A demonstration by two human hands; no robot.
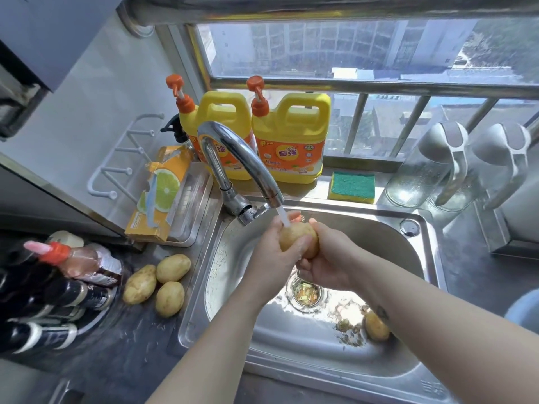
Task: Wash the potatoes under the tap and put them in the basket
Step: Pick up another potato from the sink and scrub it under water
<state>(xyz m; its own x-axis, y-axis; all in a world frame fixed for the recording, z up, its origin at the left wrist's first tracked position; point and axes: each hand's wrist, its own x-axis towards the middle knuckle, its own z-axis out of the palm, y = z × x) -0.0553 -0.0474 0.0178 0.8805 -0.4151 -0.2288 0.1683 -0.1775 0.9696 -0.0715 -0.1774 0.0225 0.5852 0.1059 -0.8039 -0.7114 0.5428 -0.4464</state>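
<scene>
Over the steel sink point(344, 371), my left hand point(269, 255) and my right hand point(326, 258) both grip one potato point(296, 236) under the running tap point(248, 161). Water falls onto the top of the potato. Three potatoes lie on the dark counter left of the sink: one point(173, 268) at the back, one point(139, 284) at the left, one point(169, 298) at the front. Another potato point(376, 326) lies in the sink basin, partly hidden behind my right forearm. No basket is clearly in view.
Two yellow detergent jugs point(291, 141) and a green-yellow sponge point(351, 186) stand behind the tap. An orange box point(160, 193) sits in a tray at the left. Dark sauce bottles point(58, 293) crowd the left counter. Glass jugs point(428, 167) stand at the right. Food scraps fill the drain strainer point(304, 293).
</scene>
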